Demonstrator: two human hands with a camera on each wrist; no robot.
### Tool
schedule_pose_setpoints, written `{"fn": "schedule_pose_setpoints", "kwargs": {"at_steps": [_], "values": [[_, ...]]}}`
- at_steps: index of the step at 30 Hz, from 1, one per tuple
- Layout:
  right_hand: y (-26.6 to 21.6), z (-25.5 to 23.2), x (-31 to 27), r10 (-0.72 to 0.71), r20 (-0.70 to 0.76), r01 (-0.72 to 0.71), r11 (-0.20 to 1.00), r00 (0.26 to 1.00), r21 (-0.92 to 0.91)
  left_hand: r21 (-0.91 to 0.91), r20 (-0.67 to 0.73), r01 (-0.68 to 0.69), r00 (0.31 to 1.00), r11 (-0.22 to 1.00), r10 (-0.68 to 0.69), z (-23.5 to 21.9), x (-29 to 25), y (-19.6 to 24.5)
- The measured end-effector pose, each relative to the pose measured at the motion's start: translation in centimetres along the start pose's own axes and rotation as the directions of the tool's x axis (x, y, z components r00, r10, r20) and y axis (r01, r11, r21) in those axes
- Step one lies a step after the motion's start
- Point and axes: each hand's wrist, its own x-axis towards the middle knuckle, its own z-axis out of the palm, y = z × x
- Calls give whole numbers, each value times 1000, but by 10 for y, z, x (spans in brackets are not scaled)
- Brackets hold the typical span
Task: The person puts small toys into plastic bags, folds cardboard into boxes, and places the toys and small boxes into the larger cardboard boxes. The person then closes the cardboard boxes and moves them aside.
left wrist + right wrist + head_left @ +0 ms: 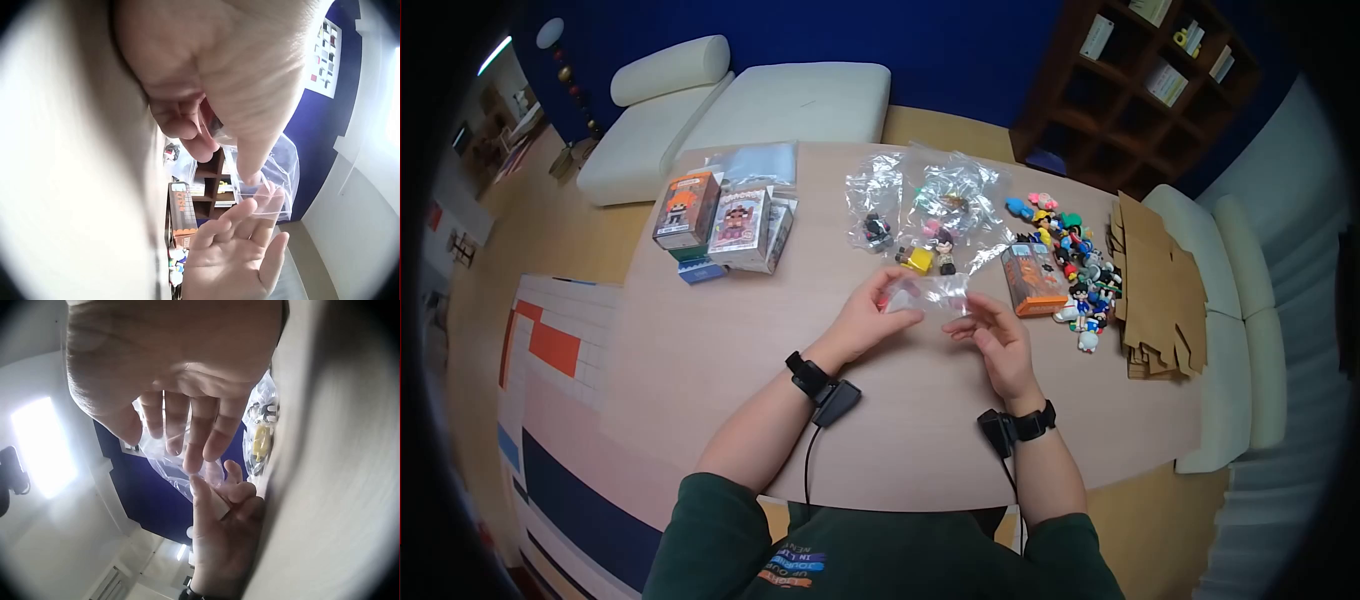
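Observation:
Thumb and curled fingers of my left hand (874, 318) (226, 547) grip one end of a clear plastic bag (945, 292) (282, 169) above the table. Something reddish shows at the gripped end in the head view; what it is, I cannot tell. My right hand (1004, 352) (181, 362) is at the bag's other end, its fingers spread and loosely bent against or just beside the film. Beyond the hands, a dark-haired figure (946, 252) and a yellow piece (917, 261) lie by more clear bags (960, 190).
Boxed figures (740, 225) and flat bags (762, 165) are at the table's back left. An orange box (1034, 280) stands beside a pile of small figures (1080, 262) on the right. Flattened brown cardboard (1160, 285) covers the table's right edge.

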Motion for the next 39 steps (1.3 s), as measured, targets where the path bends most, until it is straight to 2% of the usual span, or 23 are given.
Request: {"fn": "schedule_pose_setpoints", "kwargs": {"at_steps": [2, 4, 5, 6, 8, 10, 12, 13, 18, 20, 23, 25, 27, 29, 30, 32, 33, 34, 35, 36, 37, 38, 39], "values": [[-1, -2, 3, -11, -58, 11, 1000, 998, 6, -78, -13, -11, 1000, 997, 10, -3, 0, 4], [-1, -4, 4, 46, -180, -49, 999, 983, -14, -261, -30, 144, 987, 955, -157, -8, -1, 6], [1, -7, 4, 48, -191, -53, 998, 980, -19, -226, -45, 87, 994, 970, -99, -9, 1, -1], [5, -10, 4, 68, -226, -75, 997, 972, -22, -233, -36, 92, 994, 968, -103, -11, 2, -5], [9, -14, 4, 92, -267, -104, 994, 959, -30, -393, -38, 121, 988, 912, -148, -15, 3, -6], [11, -15, 7, 207, -309, -215, 977, 928, 10, -427, -22, 149, 984, 892, -176, -17, 1, -3], [14, -16, 10, 255, -317, -276, 961, 913, -25, -472, -76, 199, 962, 859, -264, -16, 2, -1], [16, -16, 11, 295, -323, -329, 943, 899, -53, -473, -87, 185, 963, 862, -255, -16, 3, -1], [15, -16, 13, 331, -328, -367, 929, 885, -52, -571, -103, 171, 955, 803, -277, -19, 8, -5], [13, -13, 17, 340, -328, -385, 920, 881, -78, -664, -110, 163, 944, 730, -311, -19, 10, -7], [6, -5, 24, 369, -313, -435, 883, 875, -177, -698, -89, 161, 947, 698, -308, -20, 13, -7], [4, -1, 29, 228, -172, -283, 829, 959, -482, -717, -85, 168, 942, 676, -324, -20, 14, -5], [8, 4, 31, 260, -143, -297, 820, 955, -489, -732, -86, 169, 938, 660, -336, -21, 14, -5], [14, 7, 33, 282, -107, -297, 813, 953, -500, -745, -33, 175, 954, 643, -298, -23, 14, -7], [19, 9, 31, 275, -118, -299, 850, 954, -434, -744, -40, 167, 955, 646, -292, -23, 14, -8], [22, 15, 32, 267, -123, -294, 884, 956, -364, -724, 203, 307, 951, 618, -235, -22, 12, -8], [21, 17, 32, 194, -141, -227, 933, 971, -278, -751, 303, 356, 934, 555, -189, -22, 11, -8], [18, 19, 33, 122, -167, -154, 969, 978, -193, -752, 300, 353, 935, 556, -188, -21, 11, -7], [16, 22, 35, 123, -166, -155, 969, 979, -195, -703, 385, 397, 910, 591, -153, -18, 10, -6], [14, 26, 36, 31, -169, -72, 967, 985, -244, -648, 468, 434, 875, 625, -122, -17, 9, -5], [13, 27, 37, -61, -167, 9, 956, 984, -293, -611, 503, 504, 843, 610, -193, -16, 8, 4], [15, 26, 35, -60, -167, 9, 956, 984, -294, -612, 502, 504, 843, 610, -193, -15, 6, 5], [19, 23, 32, -1, -127, -39, 949, 992, -312, -544, 533, 554, 808, 630, -250, -13, 4, 6]]}}
